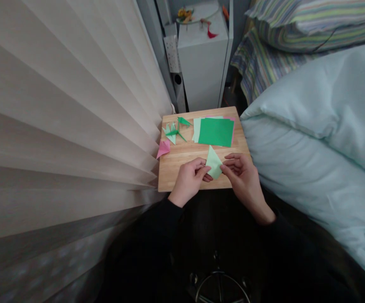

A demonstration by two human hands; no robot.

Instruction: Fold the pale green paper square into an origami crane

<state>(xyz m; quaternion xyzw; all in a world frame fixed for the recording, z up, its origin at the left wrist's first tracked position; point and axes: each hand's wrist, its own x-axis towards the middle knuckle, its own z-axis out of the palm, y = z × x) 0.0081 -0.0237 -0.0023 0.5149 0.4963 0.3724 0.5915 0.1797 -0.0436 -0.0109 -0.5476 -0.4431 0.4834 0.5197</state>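
Note:
A light green origami paper [213, 163], folded to a kite-like shape with its point away from me, is held just above the small wooden table. My left hand [192, 176] pinches its left edge between thumb and fingers. At the right edge, the thumb and fingers of my right hand [241, 173] grip it too. Beyond it lies a stack of origami sheets with a dark green sheet [216, 132] on top; light green and pink edges show beneath. Folded green paper cranes [173, 132] and a pink folded piece [163, 148] sit at the table's left side.
The wooden table [182, 185] stands between a pleated curtain [75, 105] on the left and a bed with a pale blue quilt [311, 139] on the right. Behind it is a white cabinet [201, 63] with small ornaments on top. A metal chair base [219, 275] shows below.

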